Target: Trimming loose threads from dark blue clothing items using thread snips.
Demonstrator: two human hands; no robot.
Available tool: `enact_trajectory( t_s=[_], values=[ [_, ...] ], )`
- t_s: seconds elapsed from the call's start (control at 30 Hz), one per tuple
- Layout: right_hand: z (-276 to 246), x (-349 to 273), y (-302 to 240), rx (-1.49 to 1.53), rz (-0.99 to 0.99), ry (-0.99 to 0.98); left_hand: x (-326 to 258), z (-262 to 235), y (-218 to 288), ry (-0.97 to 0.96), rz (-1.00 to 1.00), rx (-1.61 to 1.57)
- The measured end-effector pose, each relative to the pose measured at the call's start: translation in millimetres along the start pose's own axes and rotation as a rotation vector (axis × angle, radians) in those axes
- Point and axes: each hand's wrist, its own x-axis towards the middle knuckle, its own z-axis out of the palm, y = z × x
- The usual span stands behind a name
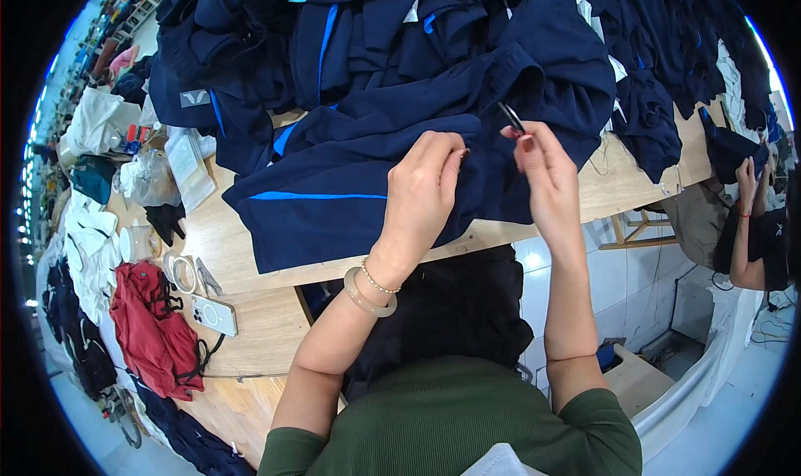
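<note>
A navy garment (325, 171) with bright blue side stripes lies across the near edge of the table. My left hand (424, 184) is closed on its cloth, thumb and fingers pinched together near the fold. Above the garment's right part, my right hand (548, 176) is closed around small dark thread snips (511, 117). Their slim tip points up and left, away from the cloth; most of the handle is hidden by my fingers. Any thread between the hands is too fine to make out.
A heap of navy garments (384, 46) covers the far side of the wooden table (250, 255). At left are a phone (214, 316), a tape roll (183, 274), a red bag (156, 330) and plastic bags (150, 178). Another person's hands (747, 180) handle dark cloth at far right.
</note>
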Motion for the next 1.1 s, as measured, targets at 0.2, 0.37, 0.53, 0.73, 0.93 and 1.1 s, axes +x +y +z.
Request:
enact_trajectory(
  t_s=[0.2, 0.37, 0.53, 0.73, 0.93, 1.1],
  values=[
    [-32, -21, 9, 0.026, 0.240, 0.013, 1, -8, 10, -0.085, -0.121, -0.108],
    [-30, -36, 18, 0.067, 0.218, 0.022, 2, -14, 9, -0.213, -0.047, -0.037],
    [-30, -40, 19, 0.104, 0.244, -0.008, 1, -16, 2, -0.274, 0.034, 0.029],
    [-24, -42, 20, 0.172, 0.194, 0.000, -4, -12, -8, -0.219, 0.036, -0.002],
    [-23, -51, 14, 0.026, 0.209, -0.017, -4, -12, 0, -0.227, -0.022, -0.013],
    [-13, -50, 4, -0.159, 0.116, -0.038, -4, -11, 1, -0.224, 0.021, 0.040]
  ],
)
